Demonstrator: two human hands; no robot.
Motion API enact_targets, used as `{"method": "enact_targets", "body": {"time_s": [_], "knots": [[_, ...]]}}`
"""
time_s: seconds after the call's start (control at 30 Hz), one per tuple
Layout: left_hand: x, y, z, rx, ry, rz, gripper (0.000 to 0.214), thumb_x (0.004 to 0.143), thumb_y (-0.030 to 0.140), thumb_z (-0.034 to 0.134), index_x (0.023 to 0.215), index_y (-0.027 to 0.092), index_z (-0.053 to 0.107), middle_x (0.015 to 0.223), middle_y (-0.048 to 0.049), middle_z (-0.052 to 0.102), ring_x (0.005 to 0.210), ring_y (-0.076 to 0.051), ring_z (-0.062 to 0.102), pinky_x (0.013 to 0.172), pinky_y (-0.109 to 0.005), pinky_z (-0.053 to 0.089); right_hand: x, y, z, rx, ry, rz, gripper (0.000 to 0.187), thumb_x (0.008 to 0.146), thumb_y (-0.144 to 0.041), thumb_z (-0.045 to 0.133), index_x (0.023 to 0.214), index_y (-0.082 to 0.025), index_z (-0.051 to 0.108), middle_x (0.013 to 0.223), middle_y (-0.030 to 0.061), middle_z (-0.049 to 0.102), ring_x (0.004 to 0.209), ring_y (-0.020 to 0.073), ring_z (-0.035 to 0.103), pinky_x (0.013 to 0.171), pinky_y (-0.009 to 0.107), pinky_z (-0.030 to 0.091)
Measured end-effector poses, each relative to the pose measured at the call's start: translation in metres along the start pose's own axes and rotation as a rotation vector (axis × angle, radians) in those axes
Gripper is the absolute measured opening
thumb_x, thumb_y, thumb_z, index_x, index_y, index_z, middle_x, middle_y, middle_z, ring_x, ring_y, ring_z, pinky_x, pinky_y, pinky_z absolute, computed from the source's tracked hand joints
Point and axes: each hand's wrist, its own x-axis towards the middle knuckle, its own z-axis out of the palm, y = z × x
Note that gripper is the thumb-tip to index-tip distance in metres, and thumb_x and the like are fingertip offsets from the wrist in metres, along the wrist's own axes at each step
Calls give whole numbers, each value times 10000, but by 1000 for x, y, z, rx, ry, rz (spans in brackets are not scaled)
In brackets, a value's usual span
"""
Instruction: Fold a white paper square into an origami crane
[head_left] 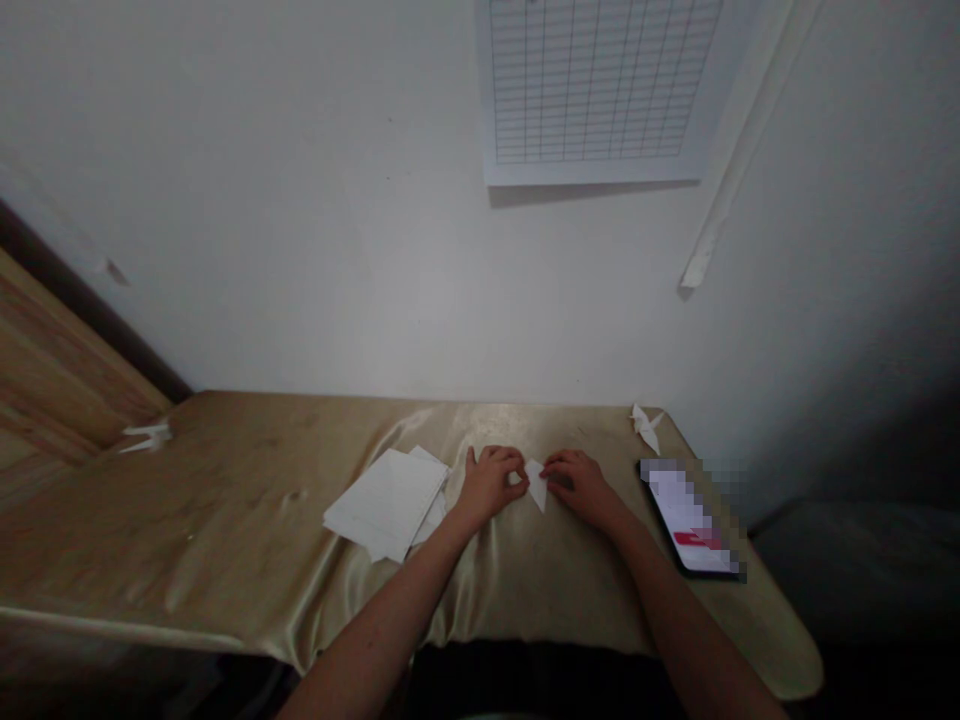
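Presently, your left hand (491, 482) and right hand (581, 485) pinch the two sides of a small folded paper (536, 488), which is between them over the shiny cloth (555, 580). It should be very light, stiffer at the folds, yet easy to crumple, so the edges are good for holding. Your fingertips cover its sides; its layers are hard to distinguish. Farther, blurred squares hide part of the phone (694, 528), and the wall chart (592, 90) is cut at the top.
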Motion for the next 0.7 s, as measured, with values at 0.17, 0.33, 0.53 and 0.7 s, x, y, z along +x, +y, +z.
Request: {"method": "enact_targets", "body": {"time_s": [0.17,0.33,0.53,0.7], "knots": [[-1,2,-2,3,-29,-3,199,777,396,776,925,292,693,1301,5,640,1292,-287,464,1141,-713,90,0,-1,-1,3,-7,16,248,866,-224,588,1058,-282,734,1227,42,659,1199,233,535,1073,438,353],[-5,6,-3,15,-36,4,347,709,460,816,972,289,666,1342,-13,598,1315,-318,443,1131,-740,96,-1,-1,-1,5,1,-5,239,867,-228,590,1053,-277,731,1204,38,662,1179,223,547,1070,417,357],[-7,12,-2,50,-58,-16,472,648,508,829,1013,277,639,1360,-53,561,1337,-355,416,1135,-751,91,0,-1,-2,-12,-6,-7,244,861,-233,601,1065,-281,726,1199,39,658,1185,223,543,1065,415,360],[-9,11,2,49,-54,-3,599,590,581,838,1056,275,619,1366,-71,543,1347,-370,403,1144,-749,65,1,0,-1,-3,-3,-6,246,853,-223,602,1058,-279,725,1204,39,658,1183,228,539,1067,420,356]]}}
